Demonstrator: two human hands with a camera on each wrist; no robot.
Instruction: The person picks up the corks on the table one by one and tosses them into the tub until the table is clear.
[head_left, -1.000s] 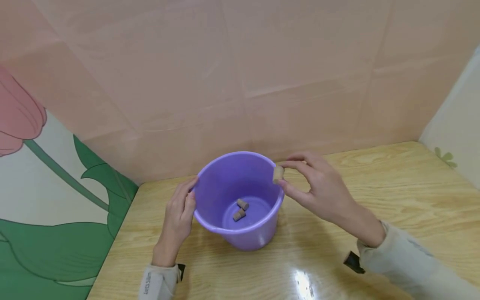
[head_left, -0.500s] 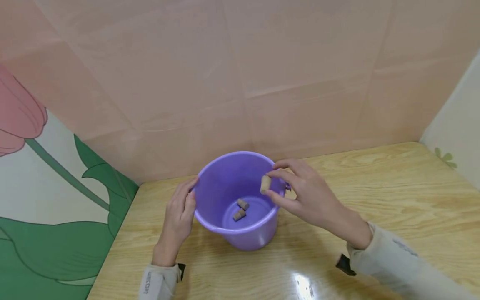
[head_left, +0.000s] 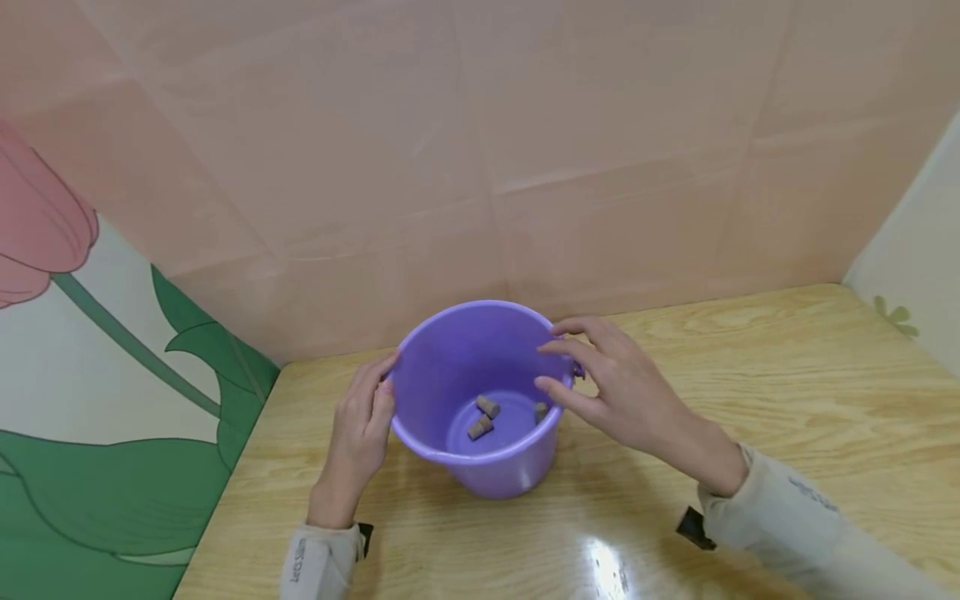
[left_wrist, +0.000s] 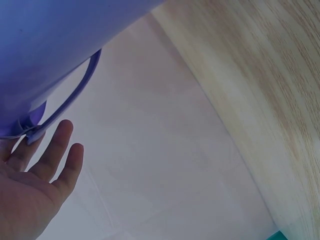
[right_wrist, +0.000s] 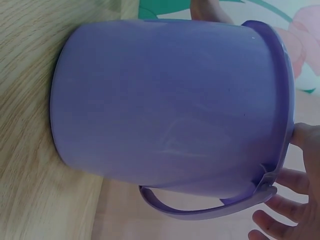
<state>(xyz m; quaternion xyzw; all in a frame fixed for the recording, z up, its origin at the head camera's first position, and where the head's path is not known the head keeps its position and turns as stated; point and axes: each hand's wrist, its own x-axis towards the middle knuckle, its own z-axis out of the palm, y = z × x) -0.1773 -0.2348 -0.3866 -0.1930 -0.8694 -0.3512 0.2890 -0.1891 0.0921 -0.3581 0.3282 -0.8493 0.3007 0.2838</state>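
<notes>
A purple bucket (head_left: 480, 454) stands upright on the wood-grain table. My left hand (head_left: 358, 433) grips its left rim with thumb and index finger; in the left wrist view the other fingers (left_wrist: 60, 142) spread beside the handle mount. At the opposite rim my right hand (head_left: 618, 387) holds nothing, thumb and fingers parted over the edge. Two tapered corks lie on the bucket floor, an upper cork (head_left: 487, 406) and a lower cork (head_left: 480, 427). A third cork (head_left: 541, 412) shows farther right inside, partly hidden by the near rim.
The bucket's curved handle (right_wrist: 200, 214) hangs down the far side in the right wrist view. Behind the table (head_left: 750, 400) rises a wall covered in a pinkish sheet (head_left: 525, 167). A flower-painted panel (head_left: 142, 367) borders the left, and a pale wall (head_left: 918, 242) the right.
My right hand has moved left over the bucket and let go of the cork, which now lies inside at the right. The left hand has stayed on the rim.
</notes>
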